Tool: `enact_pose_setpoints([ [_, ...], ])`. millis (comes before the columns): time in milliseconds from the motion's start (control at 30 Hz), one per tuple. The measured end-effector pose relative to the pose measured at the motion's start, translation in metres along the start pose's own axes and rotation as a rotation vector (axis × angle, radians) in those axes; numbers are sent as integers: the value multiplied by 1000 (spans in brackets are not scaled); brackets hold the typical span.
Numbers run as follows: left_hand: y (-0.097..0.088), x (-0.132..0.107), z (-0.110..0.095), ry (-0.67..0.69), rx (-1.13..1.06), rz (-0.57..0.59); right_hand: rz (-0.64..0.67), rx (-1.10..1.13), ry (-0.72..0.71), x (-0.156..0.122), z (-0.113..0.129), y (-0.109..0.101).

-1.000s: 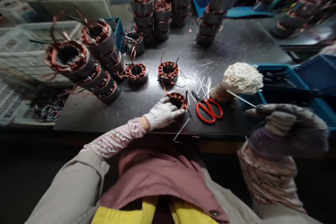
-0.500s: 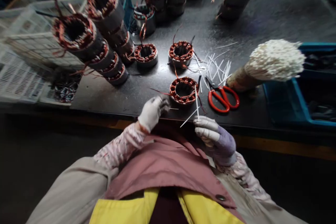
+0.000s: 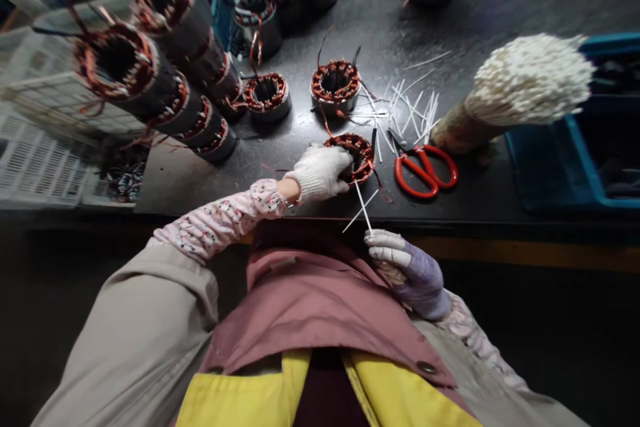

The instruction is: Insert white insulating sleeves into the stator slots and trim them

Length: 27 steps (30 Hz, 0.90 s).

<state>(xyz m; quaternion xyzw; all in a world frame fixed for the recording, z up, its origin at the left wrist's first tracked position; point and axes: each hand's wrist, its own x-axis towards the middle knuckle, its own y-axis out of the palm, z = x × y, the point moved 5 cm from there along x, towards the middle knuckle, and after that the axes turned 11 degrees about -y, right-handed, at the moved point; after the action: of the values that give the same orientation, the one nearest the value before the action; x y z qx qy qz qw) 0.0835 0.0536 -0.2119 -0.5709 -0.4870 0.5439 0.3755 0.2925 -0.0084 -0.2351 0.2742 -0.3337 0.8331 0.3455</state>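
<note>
My left hand [image 3: 320,172], in a white glove, grips the near rim of a copper-wound stator [image 3: 359,155] lying flat near the front edge of the black table [image 3: 210,180]. My right hand [image 3: 407,268], in a grey and purple glove, hovers in front of the table edge, pinching a thin white tie strip [image 3: 362,205] that points up toward the stator. Red-handled scissors [image 3: 424,170] lie just right of the stator. Loose white strips [image 3: 410,113] are scattered behind them.
Two more stators [image 3: 335,83] [image 3: 266,93] lie behind. Leaning stacks of stators [image 3: 165,87] stand at left, others at the back. A big bundle of white strips [image 3: 520,83] rests at right by a blue bin [image 3: 575,167]. White baskets [image 3: 35,160] sit at far left.
My left hand moved from the table edge onto the stator and took hold of it. My right hand stayed near the edge with the strip. The view shifted slightly downward.
</note>
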Motion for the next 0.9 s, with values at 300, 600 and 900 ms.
enact_pose_setpoints([
  [300, 9, -24, -1, 114, -24, -187, -2, -10, -6, -12, -1, 3],
  [600, 13, -17, 12, -14, -219, -202, -184, -121, 29, 22, -50, 30],
  [900, 36, -23, 10, 184, -504, -602, -290, -219, 197, 43, -52, 15],
])
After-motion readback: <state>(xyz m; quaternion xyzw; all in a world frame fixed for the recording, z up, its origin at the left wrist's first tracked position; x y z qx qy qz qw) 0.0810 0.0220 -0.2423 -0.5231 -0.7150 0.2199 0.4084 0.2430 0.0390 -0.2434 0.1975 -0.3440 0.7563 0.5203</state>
